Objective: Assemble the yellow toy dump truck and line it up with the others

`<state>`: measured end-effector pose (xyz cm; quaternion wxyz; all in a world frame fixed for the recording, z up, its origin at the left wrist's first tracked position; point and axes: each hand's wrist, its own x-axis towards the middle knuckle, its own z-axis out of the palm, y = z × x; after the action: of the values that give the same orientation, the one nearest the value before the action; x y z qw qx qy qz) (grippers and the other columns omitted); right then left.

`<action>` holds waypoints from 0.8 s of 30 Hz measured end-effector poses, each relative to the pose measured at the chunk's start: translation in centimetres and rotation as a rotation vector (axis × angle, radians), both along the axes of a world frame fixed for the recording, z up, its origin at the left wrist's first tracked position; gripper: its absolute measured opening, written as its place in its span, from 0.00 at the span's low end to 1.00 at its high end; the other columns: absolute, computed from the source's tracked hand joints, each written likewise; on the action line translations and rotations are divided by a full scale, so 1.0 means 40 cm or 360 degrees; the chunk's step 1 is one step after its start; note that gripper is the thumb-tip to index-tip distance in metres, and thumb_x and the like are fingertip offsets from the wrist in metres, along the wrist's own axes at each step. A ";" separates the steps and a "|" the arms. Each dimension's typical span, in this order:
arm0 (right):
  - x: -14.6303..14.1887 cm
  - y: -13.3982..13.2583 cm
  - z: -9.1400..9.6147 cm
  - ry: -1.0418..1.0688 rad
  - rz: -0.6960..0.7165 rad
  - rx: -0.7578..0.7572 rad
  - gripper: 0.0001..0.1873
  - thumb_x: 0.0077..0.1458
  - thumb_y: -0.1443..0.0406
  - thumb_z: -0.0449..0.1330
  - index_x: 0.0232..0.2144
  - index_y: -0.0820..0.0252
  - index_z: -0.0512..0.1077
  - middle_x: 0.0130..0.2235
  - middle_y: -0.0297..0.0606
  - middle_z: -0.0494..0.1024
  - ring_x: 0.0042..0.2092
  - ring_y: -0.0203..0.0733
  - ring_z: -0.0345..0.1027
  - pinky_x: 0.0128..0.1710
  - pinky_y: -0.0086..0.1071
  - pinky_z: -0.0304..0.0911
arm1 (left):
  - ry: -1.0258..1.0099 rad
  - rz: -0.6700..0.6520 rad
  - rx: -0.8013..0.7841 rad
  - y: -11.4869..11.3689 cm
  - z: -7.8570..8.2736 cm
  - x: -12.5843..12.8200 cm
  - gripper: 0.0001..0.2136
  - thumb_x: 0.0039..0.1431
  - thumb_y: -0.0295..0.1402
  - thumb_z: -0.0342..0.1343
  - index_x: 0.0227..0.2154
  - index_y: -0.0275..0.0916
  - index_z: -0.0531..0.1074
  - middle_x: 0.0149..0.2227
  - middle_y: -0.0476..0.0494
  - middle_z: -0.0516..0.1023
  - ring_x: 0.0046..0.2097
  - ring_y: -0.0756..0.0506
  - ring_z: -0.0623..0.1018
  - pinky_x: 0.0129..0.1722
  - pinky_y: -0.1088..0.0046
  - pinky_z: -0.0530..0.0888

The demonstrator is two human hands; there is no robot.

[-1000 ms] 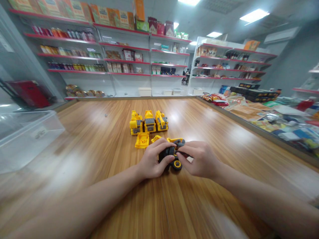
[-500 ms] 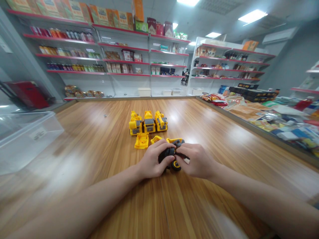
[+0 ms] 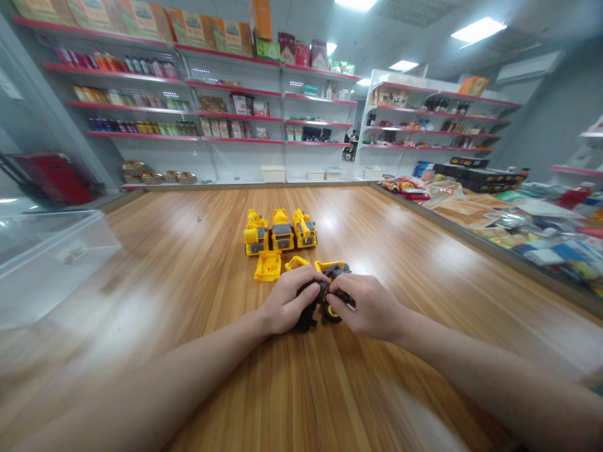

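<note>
- Since the earlier frame, both hands have drawn slightly nearer the body, and the toy vehicle [image 3: 325, 302] now shows a black part low at its left.
- Left hand [image 3: 282, 306] and right hand [image 3: 370, 307] both grasp it, low on the counter [image 3: 188, 282].
- Judged light, rigid plastic with small detachable parts; best held by the body, not the wheels.
- Three assembled toy trucks [image 3: 280, 232] and a loose yellow bucket [image 3: 267, 266] lie just beyond.
</note>
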<state>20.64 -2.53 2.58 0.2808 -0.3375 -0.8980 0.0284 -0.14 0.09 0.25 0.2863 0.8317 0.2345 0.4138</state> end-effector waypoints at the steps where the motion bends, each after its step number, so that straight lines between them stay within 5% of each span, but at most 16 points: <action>1: 0.000 0.000 0.000 -0.0010 0.0008 0.0001 0.03 0.57 0.67 0.56 0.31 0.61 0.66 0.29 0.37 0.73 0.30 0.37 0.64 0.30 0.30 0.57 | 0.0000 -0.0018 -0.0002 0.000 0.000 0.000 0.14 0.65 0.37 0.45 0.42 0.36 0.73 0.37 0.41 0.74 0.40 0.44 0.73 0.42 0.66 0.68; 11: -0.003 0.002 -0.003 -0.0089 0.0001 0.0051 0.11 0.62 0.66 0.52 0.28 0.61 0.68 0.26 0.36 0.74 0.27 0.35 0.65 0.28 0.30 0.55 | -0.0034 0.0015 0.0025 -0.001 -0.002 -0.002 0.14 0.65 0.37 0.46 0.43 0.36 0.73 0.39 0.40 0.75 0.42 0.43 0.73 0.43 0.64 0.69; 24: 0.003 -0.004 0.004 -0.0060 -0.0080 0.0187 0.07 0.58 0.66 0.56 0.29 0.61 0.70 0.27 0.36 0.75 0.27 0.36 0.65 0.28 0.30 0.53 | -0.0059 0.0013 -0.0014 0.004 -0.009 -0.006 0.15 0.65 0.38 0.47 0.45 0.37 0.74 0.38 0.40 0.76 0.42 0.43 0.74 0.43 0.65 0.69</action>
<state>20.77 -2.68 2.72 0.2838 -0.3434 -0.8945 -0.0377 -0.37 0.25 -0.11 0.2927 0.8216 0.2344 0.4293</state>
